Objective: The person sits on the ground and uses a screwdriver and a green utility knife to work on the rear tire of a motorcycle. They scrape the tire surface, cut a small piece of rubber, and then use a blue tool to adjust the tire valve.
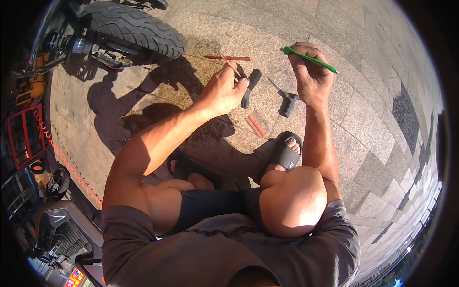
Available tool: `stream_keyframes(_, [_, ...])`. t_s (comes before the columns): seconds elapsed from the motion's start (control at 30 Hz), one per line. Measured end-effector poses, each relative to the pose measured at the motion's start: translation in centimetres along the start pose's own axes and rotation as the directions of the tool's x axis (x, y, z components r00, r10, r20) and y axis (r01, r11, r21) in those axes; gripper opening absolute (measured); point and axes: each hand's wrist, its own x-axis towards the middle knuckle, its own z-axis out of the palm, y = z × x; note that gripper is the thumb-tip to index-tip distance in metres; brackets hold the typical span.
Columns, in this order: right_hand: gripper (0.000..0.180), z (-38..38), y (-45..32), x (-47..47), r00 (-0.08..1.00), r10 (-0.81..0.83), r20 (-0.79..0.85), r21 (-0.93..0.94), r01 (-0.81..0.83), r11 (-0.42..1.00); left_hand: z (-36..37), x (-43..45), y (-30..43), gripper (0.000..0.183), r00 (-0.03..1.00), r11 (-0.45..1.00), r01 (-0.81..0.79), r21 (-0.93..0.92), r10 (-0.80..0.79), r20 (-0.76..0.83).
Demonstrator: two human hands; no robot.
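My left hand (227, 88) is closed around a T-handled tire plug tool (254, 80) with a black grip. A reddish-brown rubber plug strip (238, 58) lies crosswise at the tip of its thin shaft; whether it passes through the eye is too small to tell. Held up to the right, my right hand (313, 77) pinches a narrow, flattened green tube (311, 59) with a pointed end. Between the hands, a second T-handled tool (288, 104), apparently a spiral reamer, rests on the paving. Two more red plug strips (255, 126) lie on a clear plastic backing nearer my feet.
A motorcycle tire (134, 30) and its axle parts stand at upper left. Along the left edge are a coiled orange air hose (64, 154), a red metal frame (25, 136) and another motorcycle (64, 229). My sandalled foot (287, 152) is just below the tools on the stone paving (362, 118).
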Motion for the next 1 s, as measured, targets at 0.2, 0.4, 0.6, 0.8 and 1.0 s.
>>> stream_keyframes(0.2, [0.016, -1.3, -1.7, 1.2, 0.854, 0.44, 0.278, -0.224, -0.387, 0.894, 0.2, -0.7, -0.8, 0.019, 0.981, 0.927, -0.168, 0.334, 0.19, -0.035])
stream_keyframes(0.4, [0.017, -2.0, -0.7, 1.4, 0.806, 0.476, 0.352, -0.248, -0.41, 0.878, -0.1, -0.7, -1.8, 0.016, 0.936, 0.876, -0.327, 0.355, 0.352, -0.005])
stream_keyframes(0.6, [0.014, -1.0, -1.0, 1.3, 0.799, 0.45, 0.398, -0.307, -0.347, 0.886, -0.3, -0.8, -1.9, 0.017, 0.942, 0.877, -0.33, 0.349, 0.333, 0.054])
stream_keyframes(0.8, [0.013, -1.2, -1.6, 1.7, 0.688, 0.542, 0.483, -0.381, -0.392, 0.837, -0.4, -0.7, -2.2, 0.016, 0.925, 0.853, -0.37, 0.368, 0.374, 0.064])
stream_keyframes(1.0, [0.013, -1.5, -1.2, 1.5, 0.684, 0.524, 0.508, -0.367, -0.379, 0.85, -0.6, -0.5, -2.8, 0.018, 0.924, 0.86, -0.377, 0.345, 0.376, 0.072])
